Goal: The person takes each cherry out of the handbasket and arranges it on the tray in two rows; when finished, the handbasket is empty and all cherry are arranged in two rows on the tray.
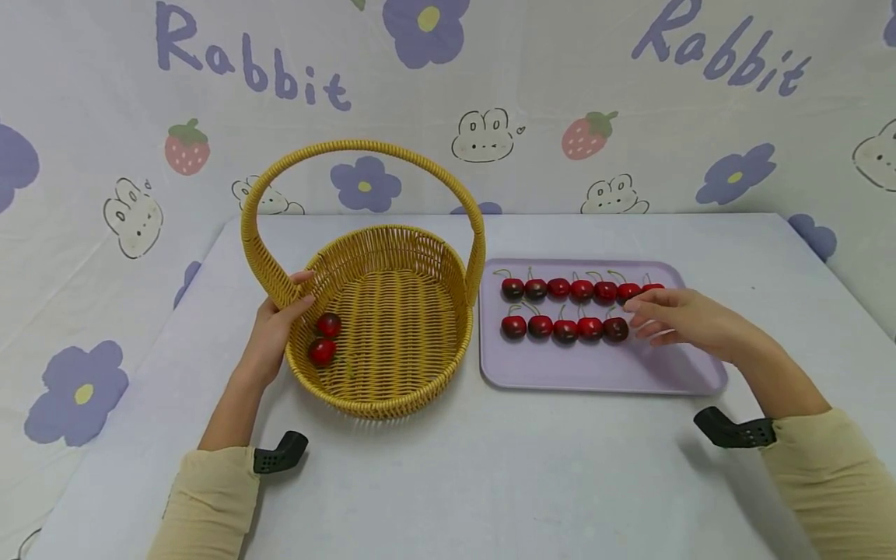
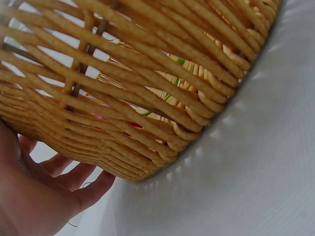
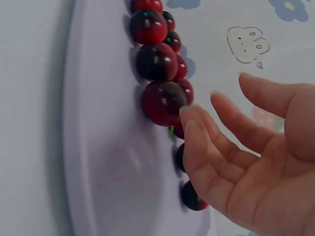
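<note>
A yellow wicker basket with a tall arched handle stands left of centre. My left hand grips its left side at the foot of the handle, with the thumb over the rim; the left wrist view shows fingers outside the weave. Two red cherries lie inside the basket near that side. On a lilac tray to the right, cherries with green stems lie in two rows. Over the tray's right part hovers my right hand, fingers loosely bent and apart, holding nothing. Its fingertips are near the front row's end cherry.
A white cloth covers the table. Behind it hangs a pale backdrop printed with rabbits, strawberries and purple flowers. The basket's handle arches high above its bowl, and the tray sits close to the basket's right side.
</note>
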Demonstrator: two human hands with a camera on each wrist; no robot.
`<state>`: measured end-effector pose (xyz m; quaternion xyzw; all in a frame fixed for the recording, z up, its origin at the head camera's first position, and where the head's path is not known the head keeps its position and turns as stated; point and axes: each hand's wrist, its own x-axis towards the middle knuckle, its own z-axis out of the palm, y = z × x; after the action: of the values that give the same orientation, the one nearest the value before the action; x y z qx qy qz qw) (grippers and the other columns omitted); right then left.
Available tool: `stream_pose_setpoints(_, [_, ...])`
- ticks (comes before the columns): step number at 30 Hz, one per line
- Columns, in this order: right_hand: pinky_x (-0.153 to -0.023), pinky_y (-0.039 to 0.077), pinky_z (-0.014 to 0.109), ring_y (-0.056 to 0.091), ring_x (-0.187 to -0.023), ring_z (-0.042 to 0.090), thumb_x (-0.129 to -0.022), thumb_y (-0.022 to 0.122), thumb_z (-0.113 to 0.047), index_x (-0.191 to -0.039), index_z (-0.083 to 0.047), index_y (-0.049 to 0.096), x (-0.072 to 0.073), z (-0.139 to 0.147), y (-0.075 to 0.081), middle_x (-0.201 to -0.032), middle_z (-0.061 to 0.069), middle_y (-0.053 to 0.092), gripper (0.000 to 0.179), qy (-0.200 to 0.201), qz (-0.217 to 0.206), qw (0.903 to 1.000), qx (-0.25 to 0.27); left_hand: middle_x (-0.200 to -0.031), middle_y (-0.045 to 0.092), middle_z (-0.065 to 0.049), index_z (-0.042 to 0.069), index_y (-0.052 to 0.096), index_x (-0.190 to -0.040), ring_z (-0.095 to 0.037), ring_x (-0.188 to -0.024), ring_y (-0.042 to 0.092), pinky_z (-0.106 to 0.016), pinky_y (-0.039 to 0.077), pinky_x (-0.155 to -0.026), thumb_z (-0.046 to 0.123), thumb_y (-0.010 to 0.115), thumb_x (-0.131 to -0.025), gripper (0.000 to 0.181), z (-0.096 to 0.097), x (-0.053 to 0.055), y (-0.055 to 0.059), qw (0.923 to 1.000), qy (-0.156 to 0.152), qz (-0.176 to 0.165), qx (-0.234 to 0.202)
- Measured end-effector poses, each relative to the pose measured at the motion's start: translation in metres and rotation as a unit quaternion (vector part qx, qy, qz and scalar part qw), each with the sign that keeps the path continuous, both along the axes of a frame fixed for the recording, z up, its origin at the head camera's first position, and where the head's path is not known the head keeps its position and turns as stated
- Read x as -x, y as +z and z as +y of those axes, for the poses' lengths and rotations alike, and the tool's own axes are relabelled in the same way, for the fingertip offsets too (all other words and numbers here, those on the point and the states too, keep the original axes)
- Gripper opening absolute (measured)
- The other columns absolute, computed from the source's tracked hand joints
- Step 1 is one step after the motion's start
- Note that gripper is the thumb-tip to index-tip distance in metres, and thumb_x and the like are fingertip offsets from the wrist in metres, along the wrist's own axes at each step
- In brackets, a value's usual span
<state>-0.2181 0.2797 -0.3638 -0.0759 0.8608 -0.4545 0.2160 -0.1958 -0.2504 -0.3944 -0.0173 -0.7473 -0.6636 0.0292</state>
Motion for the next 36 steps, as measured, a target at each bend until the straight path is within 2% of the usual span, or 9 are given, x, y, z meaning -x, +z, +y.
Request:
stream_pose_setpoints(7, [-0.086, 0.049, 0.03, 0.06, -0.103, 0.025, -0.103, 0.044, -0.027, -0.131, 0.011, 0.042, 0.0, -0.006, 0.013, -0.119, 0.023, 0.052, 0.047, 0.056, -0.026, 0.9942, 0.088, -0.148, 0.031, -0.013, 0.007, 0.037, -0.143, -0.026, -0.132, 0.031, -0.045, 0.022, -0.108, 0.02, 0.046, -0.101, 0.045, 0.0, 0.0, 0.0, 1.0, 0.0, -0.001, 0.001])
stream_pose_setpoints(13, [-0.092, 0.046, 0.034, 0.057, -0.109, 0.034, -0.104, 0.041, -0.019, -0.128, 0.004, 0.048, 0.001, -0.021, 0.02, -0.124, 0.024, 0.051, 0.034, 0.125, -0.059, 0.9756, 0.171, -0.148, 0.032, -0.013, 0.008, 0.036, -0.144, -0.026, -0.132, 0.032, -0.045, 0.023, -0.108, 0.02, 0.046, -0.101, 0.045, -0.001, 0.001, 0.0, 1.0, 0.001, -0.004, 0.004])
stream_pose_setpoints(16, [-0.094, 0.045, 0.034, 0.055, -0.112, 0.036, -0.104, 0.041, -0.014, -0.128, -0.001, 0.052, 0.002, -0.031, 0.023, -0.127, 0.021, 0.051, 0.03, 0.159, -0.068, 0.9657, 0.194, -0.148, 0.032, -0.013, 0.007, 0.036, -0.144, -0.026, -0.132, 0.032, -0.044, 0.023, -0.108, 0.019, 0.046, -0.101, 0.045, 0.0, 0.0, 0.0, 1.0, 0.001, -0.005, 0.005])
stream_pose_setpoints(19, [-0.096, 0.043, 0.035, 0.054, -0.114, 0.035, -0.102, 0.041, -0.009, -0.129, -0.001, 0.052, 0.001, -0.044, 0.027, -0.129, 0.022, 0.05, 0.03, 0.188, -0.069, 0.9568, 0.211, -0.148, 0.032, -0.014, 0.007, 0.036, -0.144, -0.027, -0.132, 0.031, -0.044, 0.022, -0.108, 0.019, 0.046, -0.101, 0.045, 0.0, 0.0, 0.0, 1.0, 0.002, -0.006, 0.003])
stream_pose_setpoints(22, [-0.097, 0.042, 0.037, 0.054, -0.114, 0.033, -0.099, 0.047, -0.005, -0.129, 0.001, 0.051, -0.001, -0.059, 0.03, -0.13, 0.022, 0.048, 0.031, 0.201, -0.069, 0.9521, 0.22, -0.148, 0.032, -0.014, 0.007, 0.036, -0.144, -0.027, -0.132, 0.032, -0.044, 0.022, -0.108, 0.019, 0.046, -0.101, 0.045, 0.0, 0.0, 0.001, 1.0, 0.003, -0.007, 0.002])
stream_pose_setpoints(26, [-0.096, 0.043, 0.036, 0.054, -0.113, 0.032, -0.094, 0.057, -0.004, -0.13, 0.0, 0.052, -0.004, -0.08, 0.036, -0.131, 0.02, 0.049, 0.037, 0.192, -0.079, 0.9575, 0.2, -0.148, 0.032, -0.014, 0.007, 0.037, -0.144, -0.026, -0.131, 0.032, -0.044, 0.022, -0.108, 0.019, 0.046, -0.101, 0.045, 0.0, 0.0, 0.0, 1.0, 0.003, -0.008, 0.001])
stream_pose_setpoints(31, [-0.091, 0.045, 0.033, 0.054, -0.112, 0.028, -0.091, 0.066, -0.013, -0.13, -0.008, 0.055, -0.007, -0.107, 0.043, -0.13, 0.015, 0.053, 0.041, 0.194, -0.044, 0.9709, 0.132, -0.149, 0.031, -0.013, 0.007, 0.036, -0.144, -0.026, -0.132, 0.032, -0.045, 0.022, -0.108, 0.019, 0.046, -0.101, 0.045, -0.001, 0.0, 0.0, 1.0, 0.002, -0.007, 0.002])
stream_pose_setpoints(33, [-0.09, 0.045, 0.035, 0.054, -0.112, 0.027, -0.09, 0.068, -0.016, -0.129, -0.01, 0.056, -0.008, -0.118, 0.044, -0.128, 0.011, 0.056, 0.042, 0.197, -0.029, 0.9726, 0.119, -0.149, 0.032, -0.013, 0.007, 0.036, -0.144, -0.026, -0.132, 0.032, -0.045, 0.022, -0.108, 0.019, 0.045, -0.101, 0.045, -0.001, 0.0, 0.0, 1.0, 0.002, -0.006, 0.003])
stream_pose_setpoints(36, [-0.094, 0.043, 0.039, 0.053, -0.114, 0.028, -0.09, 0.068, -0.017, -0.131, -0.009, 0.054, -0.009, -0.133, 0.046, -0.128, 0.009, 0.056, 0.044, 0.207, -0.028, 0.9695, 0.128, -0.148, 0.032, -0.013, 0.006, 0.036, -0.144, -0.026, -0.131, 0.032, -0.045, 0.022, -0.108, 0.019, 0.045, -0.101, 0.046, -0.001, 0.001, -0.001, 1.0, 0.002, -0.005, 0.004])
